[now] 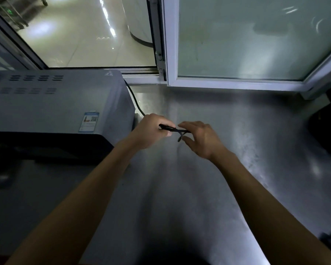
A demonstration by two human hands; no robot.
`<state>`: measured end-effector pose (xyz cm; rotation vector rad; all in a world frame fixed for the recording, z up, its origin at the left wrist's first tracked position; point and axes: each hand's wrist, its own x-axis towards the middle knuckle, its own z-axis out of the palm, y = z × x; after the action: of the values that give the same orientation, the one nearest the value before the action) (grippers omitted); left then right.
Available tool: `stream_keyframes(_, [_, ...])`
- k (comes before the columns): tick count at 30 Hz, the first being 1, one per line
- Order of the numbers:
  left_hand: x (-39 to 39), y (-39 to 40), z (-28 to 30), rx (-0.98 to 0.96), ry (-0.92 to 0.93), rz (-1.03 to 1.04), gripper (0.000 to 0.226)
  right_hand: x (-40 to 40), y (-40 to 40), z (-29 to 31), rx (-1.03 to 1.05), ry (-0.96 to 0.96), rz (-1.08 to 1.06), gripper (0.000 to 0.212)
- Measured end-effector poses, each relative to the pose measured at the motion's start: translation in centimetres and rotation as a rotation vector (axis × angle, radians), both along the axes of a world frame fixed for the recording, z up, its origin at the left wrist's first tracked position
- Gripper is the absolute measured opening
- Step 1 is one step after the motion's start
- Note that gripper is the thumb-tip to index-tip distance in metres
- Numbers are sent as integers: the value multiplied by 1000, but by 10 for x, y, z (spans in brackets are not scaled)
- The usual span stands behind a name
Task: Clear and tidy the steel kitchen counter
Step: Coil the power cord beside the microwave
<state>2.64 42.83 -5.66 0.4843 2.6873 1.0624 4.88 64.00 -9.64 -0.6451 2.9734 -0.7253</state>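
Left hand (151,133) grips a thin black cord (172,129); right hand (199,138) pinches its loop. Best gather it neatly toward the microwave (55,111) at nine o'clock, off the worktop (199,188).

Microwave (61,104) label (91,121) and warning triangle (109,73) unreadable.
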Motion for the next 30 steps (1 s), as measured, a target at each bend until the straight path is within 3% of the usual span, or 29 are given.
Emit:
stream_keyframes(10, [3,-43,6,143,-33,-153,24,7,-51,15,24,-189,-147,20])
stream_keyframes(21, [-3,-79,-13,-116,217,-296,17,21,-70,40,254,129,-301,14])
stream_keyframes(30, [-35,-75,-11,-265,350,-255,15,12,-34,62,358,190,-323,10])
